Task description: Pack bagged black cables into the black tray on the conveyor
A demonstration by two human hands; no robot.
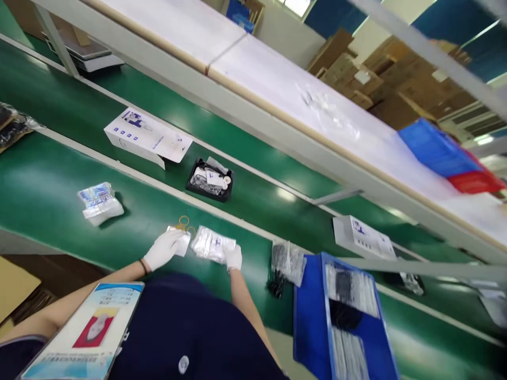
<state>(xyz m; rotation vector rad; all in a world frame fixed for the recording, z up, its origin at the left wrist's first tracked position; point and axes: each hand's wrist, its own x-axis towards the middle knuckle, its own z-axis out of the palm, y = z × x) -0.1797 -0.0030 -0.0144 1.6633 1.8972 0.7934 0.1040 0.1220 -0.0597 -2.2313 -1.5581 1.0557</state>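
Now, left hand (163,249) gripping small packet (180,244), right hand (233,257) holding clear bag (213,244) beside it

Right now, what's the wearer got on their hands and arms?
Both the left hand and the right hand wear thin white gloves that cover the fingers and end at the wrist. A dark band circles the left wrist. Forearms are bare; no sleeves reach them. No markings show on the gloves.

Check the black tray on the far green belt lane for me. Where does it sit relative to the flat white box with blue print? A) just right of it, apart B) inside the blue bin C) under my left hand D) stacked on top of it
A: the black tray lies on the green belt just right of the white box, with a gap between them.
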